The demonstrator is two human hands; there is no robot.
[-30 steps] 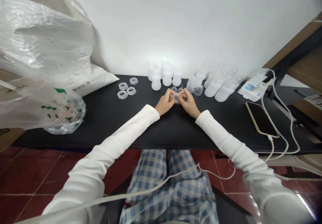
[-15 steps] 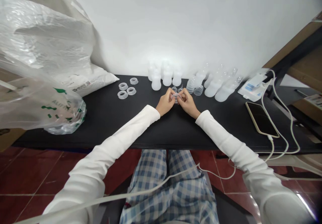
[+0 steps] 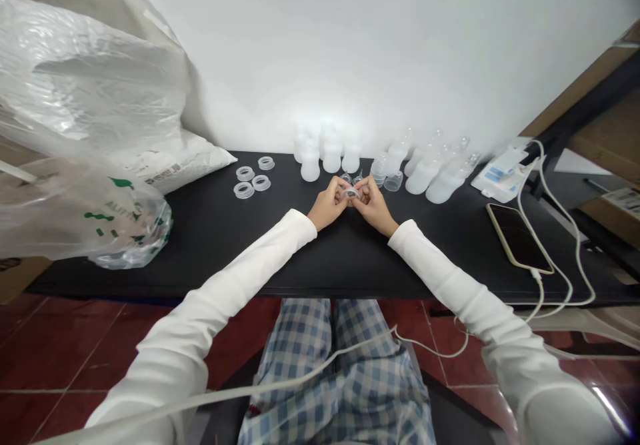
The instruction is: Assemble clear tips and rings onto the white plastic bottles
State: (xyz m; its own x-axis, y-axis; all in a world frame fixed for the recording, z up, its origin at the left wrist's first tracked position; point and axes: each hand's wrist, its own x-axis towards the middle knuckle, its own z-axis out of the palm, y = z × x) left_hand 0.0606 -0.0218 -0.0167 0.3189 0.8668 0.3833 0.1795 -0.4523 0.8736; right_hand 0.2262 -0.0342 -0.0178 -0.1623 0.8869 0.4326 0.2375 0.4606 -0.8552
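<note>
Over the middle of the black table point(image 3: 330, 258), my left hand point(image 3: 329, 204) and my right hand point(image 3: 373, 205) pinch one clear plastic ring point(image 3: 351, 193) from its two sides. Just behind the fingers are small clear nipples point(image 3: 358, 178), partly hidden by the hands. Several loose clear rings point(image 3: 244, 190) lie to the left. White bottles point(image 3: 310, 163) stand in a group near the wall. Clear caps point(image 3: 393, 180) sit right of my right hand, beside more bottles with clear tops point(image 3: 440, 185).
Large plastic bags point(image 3: 125, 212) cover the left end of the table. On the right lie a phone point(image 3: 520, 237) with a white cable point(image 3: 577, 245) and a white box point(image 3: 503, 173). A shelf with cartons point(image 3: 607, 132) stands at far right.
The ring between my fingers has tilted and now shows its opening differently. Both hands stay in nearly the same place, and the view has shifted slightly.
</note>
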